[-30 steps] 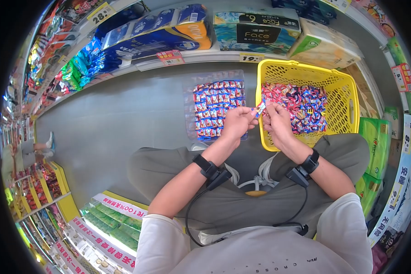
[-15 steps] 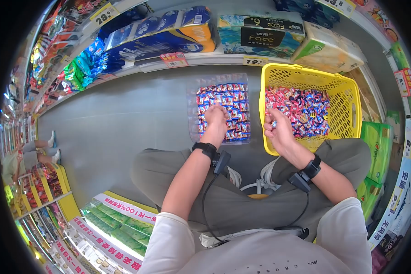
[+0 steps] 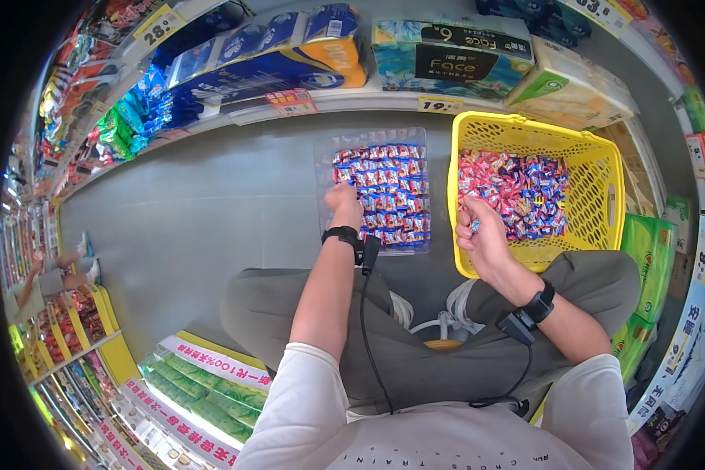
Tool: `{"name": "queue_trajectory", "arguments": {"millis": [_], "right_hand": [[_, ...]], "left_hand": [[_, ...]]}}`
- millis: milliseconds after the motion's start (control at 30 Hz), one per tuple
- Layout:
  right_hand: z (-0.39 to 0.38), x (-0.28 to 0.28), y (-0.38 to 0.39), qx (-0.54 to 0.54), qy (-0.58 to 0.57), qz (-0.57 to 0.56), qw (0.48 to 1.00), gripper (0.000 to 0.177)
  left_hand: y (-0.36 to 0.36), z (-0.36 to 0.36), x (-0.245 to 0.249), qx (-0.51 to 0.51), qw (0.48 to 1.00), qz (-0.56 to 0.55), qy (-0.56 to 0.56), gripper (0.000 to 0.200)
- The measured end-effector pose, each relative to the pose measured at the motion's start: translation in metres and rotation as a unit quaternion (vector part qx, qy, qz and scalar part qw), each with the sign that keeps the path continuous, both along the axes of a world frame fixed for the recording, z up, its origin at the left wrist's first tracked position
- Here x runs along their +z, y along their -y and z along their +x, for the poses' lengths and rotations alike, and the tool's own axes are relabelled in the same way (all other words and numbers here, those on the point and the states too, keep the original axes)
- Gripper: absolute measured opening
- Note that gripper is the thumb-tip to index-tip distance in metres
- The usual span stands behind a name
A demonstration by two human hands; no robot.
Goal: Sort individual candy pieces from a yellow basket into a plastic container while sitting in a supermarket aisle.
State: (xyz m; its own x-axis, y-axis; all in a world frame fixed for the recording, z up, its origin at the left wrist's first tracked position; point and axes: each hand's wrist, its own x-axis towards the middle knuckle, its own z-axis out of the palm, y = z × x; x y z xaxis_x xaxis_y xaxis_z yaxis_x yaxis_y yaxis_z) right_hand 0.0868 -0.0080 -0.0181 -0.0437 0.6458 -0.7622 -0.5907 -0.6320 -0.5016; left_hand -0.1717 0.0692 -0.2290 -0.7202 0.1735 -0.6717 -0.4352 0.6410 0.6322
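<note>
A clear plastic tray (image 3: 327, 149) on the floor holds rows of small wrapped candies (image 3: 392, 188) in blue and red. My left hand (image 3: 343, 205) is over the tray's left side, its fingers pinched at a wrapped candy (image 3: 351, 182) by the end of a row. To the right stands a yellow basket (image 3: 595, 168) with a loose heap of pink, red and blue candies (image 3: 517, 192). Above this basket's left rim is my right hand (image 3: 486, 239), fingers curled, with a bit of a blue wrapped candy (image 3: 475, 225) showing between them.
Tissue packs (image 3: 454, 59) line the low shelf (image 3: 251, 113) ahead. Green packs (image 3: 648, 266) stand right of the basket. A display of green packs (image 3: 204, 388) is at lower left. Another person's legs (image 3: 78, 266) show at far left. My crossed legs lie close behind tray and basket.
My left hand has moved from the middle of the tray's rows to their left side, uncovering candies there. The right hand stays at the basket's left rim with its fingers still curled.
</note>
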Motion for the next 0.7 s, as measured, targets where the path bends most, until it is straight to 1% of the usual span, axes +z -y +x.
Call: {"name": "queue_trajectory", "arguments": {"millis": [33, 100, 133, 167, 200, 267, 300, 367, 467, 533, 567, 633, 700], "right_hand": [[0.000, 0.000, 0.000, -0.003, 0.005, -0.003, 1.000, 0.012], [0.000, 0.000, 0.000, -0.001, 0.005, -0.004, 1.000, 0.012], [0.000, 0.000, 0.000, 0.001, 0.005, -0.001, 1.000, 0.012], [0.000, 0.000, 0.000, 0.001, 0.005, -0.002, 1.000, 0.012], [-0.001, 0.002, 0.000, 0.008, 0.006, -0.002, 1.000, 0.011], [-0.001, 0.002, 0.001, 0.014, 0.007, -0.003, 1.000, 0.010], [-0.001, 0.001, 0.001, 0.009, 0.004, 0.001, 1.000, 0.011], [-0.001, -0.001, 0.002, 0.003, 0.002, 0.005, 1.000, 0.013], [0.000, -0.002, 0.005, 0.000, -0.009, 0.021, 1.000, 0.013], [-0.001, -0.002, 0.007, -0.023, -0.019, 0.050, 0.998, 0.018], [-0.002, -0.004, 0.007, -0.023, -0.020, 0.052, 0.998, 0.018], [-0.005, -0.006, 0.007, -0.037, -0.030, 0.095, 0.994, 0.025], [-0.012, 0.001, 0.008, -0.025, -0.036, 0.119, 0.992, 0.027]], "left_hand": [[-0.001, 0.001, 0.000, -0.001, 1.000, -0.002, 0.001, 0.015], [-0.002, 0.002, 0.004, 0.042, 0.999, 0.027, 0.014, 0.015], [0.000, -0.003, -0.009, 0.042, 0.999, 0.026, 0.014, 0.015], [0.002, -0.010, -0.022, 0.008, 1.000, 0.013, 0.004, 0.015], [0.003, -0.012, -0.022, -0.026, 1.000, -0.001, -0.005, 0.015], [0.003, -0.011, -0.021, -0.043, 0.999, -0.019, -0.021, 0.017], [0.003, -0.009, -0.013, -0.059, 0.997, -0.036, -0.038, 0.019], [0.004, -0.003, 0.005, -0.058, 0.997, -0.033, -0.043, 0.020], [0.009, 0.000, 0.013, -0.047, 0.998, -0.015, -0.040, 0.020], [0.011, 0.006, 0.031, -0.037, 0.999, 0.002, -0.035, 0.019], [0.012, 0.012, 0.039, -0.049, 0.998, 0.011, -0.038, 0.017], [0.012, 0.026, 0.064, -0.062, 0.997, 0.022, -0.043, 0.016], [0.012, 0.039, 0.083, -0.045, 0.988, 0.028, 0.144, 0.017]]}}
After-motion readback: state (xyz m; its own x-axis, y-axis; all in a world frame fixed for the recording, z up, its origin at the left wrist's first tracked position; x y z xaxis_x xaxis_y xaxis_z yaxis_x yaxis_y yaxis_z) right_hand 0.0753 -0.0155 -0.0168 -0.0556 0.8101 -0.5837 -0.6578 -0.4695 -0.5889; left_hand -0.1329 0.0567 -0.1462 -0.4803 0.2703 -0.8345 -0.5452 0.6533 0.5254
